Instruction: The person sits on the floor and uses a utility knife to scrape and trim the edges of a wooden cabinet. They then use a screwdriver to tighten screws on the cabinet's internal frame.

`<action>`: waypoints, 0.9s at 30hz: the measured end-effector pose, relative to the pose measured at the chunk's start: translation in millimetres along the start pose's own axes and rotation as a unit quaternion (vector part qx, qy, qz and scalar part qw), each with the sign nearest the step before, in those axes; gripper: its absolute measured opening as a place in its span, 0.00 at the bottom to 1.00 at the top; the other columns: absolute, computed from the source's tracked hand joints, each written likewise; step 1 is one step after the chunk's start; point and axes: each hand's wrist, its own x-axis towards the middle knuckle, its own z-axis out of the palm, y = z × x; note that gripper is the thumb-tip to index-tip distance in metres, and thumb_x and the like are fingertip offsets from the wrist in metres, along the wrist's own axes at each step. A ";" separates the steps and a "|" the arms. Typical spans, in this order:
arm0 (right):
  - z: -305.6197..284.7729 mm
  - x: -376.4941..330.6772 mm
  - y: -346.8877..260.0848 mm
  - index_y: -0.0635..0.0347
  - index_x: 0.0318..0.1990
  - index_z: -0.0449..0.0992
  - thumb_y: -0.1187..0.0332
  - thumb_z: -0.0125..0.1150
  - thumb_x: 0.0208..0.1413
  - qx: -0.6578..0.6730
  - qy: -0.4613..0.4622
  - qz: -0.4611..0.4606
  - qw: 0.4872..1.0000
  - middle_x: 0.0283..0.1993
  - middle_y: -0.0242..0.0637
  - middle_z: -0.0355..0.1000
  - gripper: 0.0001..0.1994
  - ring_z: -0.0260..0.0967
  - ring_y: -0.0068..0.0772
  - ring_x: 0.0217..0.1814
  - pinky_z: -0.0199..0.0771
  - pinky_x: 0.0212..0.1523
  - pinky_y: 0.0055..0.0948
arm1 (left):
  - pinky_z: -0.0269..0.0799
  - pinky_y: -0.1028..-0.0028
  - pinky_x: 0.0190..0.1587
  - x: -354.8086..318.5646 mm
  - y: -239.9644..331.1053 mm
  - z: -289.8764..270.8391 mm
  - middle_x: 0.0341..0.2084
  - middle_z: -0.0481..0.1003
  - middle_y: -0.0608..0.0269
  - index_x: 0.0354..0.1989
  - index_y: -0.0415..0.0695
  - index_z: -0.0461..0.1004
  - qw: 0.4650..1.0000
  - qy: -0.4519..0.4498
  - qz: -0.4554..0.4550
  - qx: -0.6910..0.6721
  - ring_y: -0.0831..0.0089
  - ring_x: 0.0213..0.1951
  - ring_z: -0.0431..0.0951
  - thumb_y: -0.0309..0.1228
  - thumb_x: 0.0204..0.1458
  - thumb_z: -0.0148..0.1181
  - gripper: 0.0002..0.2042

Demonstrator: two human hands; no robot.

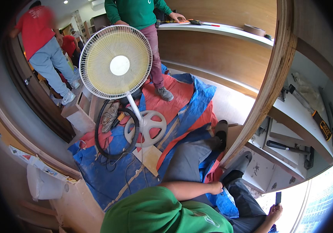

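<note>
My left hand rests loosely closed on my grey trouser leg, holding nothing that I can see. My right hand is low at the right and pinches a small dark flat piece upright between its fingers. I wear a green shirt, and I sit with my legs stretched out. My black sandals reach the foot of a tall wooden panel.
A white pedestal fan stands on a blue and orange tarp beside a black coiled cable. Open white shelves on the right hold hand tools. One person in green stands at a counter; another in red walks at far left.
</note>
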 end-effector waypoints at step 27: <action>-11.6 8.7 8.1 0.54 0.49 0.69 0.64 0.62 0.61 0.032 -0.015 0.060 0.998 0.37 0.35 0.72 0.13 0.73 0.32 0.37 0.76 0.33 0.27 | 0.74 0.53 0.50 5.7 -0.6 0.6 0.41 0.79 0.39 0.50 0.39 0.77 0.999 -0.043 -0.003 0.014 0.47 0.45 0.81 0.36 0.57 0.55 0.17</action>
